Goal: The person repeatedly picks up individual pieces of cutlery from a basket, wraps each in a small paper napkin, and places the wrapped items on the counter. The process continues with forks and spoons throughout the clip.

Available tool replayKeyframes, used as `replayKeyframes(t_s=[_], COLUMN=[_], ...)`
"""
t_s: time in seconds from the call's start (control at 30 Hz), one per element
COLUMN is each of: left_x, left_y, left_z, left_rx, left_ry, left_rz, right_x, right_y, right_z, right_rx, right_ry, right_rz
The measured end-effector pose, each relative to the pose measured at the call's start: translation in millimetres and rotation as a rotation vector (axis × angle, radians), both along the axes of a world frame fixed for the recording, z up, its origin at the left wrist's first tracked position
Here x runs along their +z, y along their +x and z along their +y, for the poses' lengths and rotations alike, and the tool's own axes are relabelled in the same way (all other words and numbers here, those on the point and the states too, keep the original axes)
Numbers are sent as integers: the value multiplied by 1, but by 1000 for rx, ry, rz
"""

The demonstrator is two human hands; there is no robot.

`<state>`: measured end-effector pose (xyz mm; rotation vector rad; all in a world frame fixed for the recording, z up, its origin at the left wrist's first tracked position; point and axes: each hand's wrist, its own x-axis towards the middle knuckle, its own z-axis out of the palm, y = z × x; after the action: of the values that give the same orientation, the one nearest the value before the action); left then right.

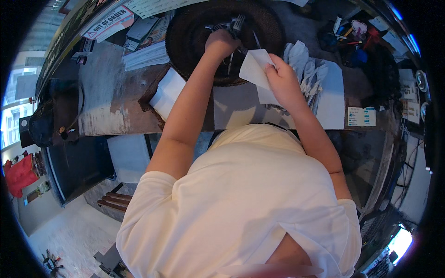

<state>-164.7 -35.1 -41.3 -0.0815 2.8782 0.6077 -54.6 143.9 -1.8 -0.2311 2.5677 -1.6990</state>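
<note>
My left hand (221, 44) reaches into a round dark woven tray (180, 52), at a heap of metal forks (238, 23) and other cutlery; whether its fingers have closed on a piece cannot be seen. In my right hand (283, 78) is a white paper napkin (255, 67), partly folded, held between thumb and fingers at the tray's near right edge. Right of that hand, several napkin-wrapped bundles (309, 69) lie on a white sheet (333, 93). A stack of white napkins (167, 91) sits in a brown woven holder (147, 97) beside my left forearm.
Papers and booklets (146, 55) are piled left of the tray. An out-of-order sign (109, 22) stands behind them. Pens and small items fill a dark holder (351, 34) at the back right. A small printed card (361, 116) lies near the table's front right edge.
</note>
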Motion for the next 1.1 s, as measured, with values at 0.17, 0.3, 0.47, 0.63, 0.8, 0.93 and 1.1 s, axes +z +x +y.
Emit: replayKeyframes(t_s=[0.17, 0.3, 0.47, 0.63, 0.8, 0.93, 1.1], left_x=[20, 50, 79, 67, 48, 34, 24], left_y=[18, 63, 134, 153, 148, 148, 149], left_z=[-21, -33, -11, 18, 0, 13, 18], left_rx=[191, 281, 143, 217, 456, 418, 412], left_ry=[739, 1331, 1872, 1861, 1478, 1281, 1372], left_rz=[224, 283, -38, 55, 146, 89, 60], right_x=[21, 31, 24, 9, 10, 11, 1], right_y=[-4, -19, -32, -33, -17, -9, -6], right_z=[-22, -34, -32, -34, -27, -36, -37], right_rx=[68, 111, 114, 69, -63, -47, -13], right_ry=[324, 781, 343, -127, 147, -55, -180], right_rz=[621, 182, 194, -45, 133, 19, 22])
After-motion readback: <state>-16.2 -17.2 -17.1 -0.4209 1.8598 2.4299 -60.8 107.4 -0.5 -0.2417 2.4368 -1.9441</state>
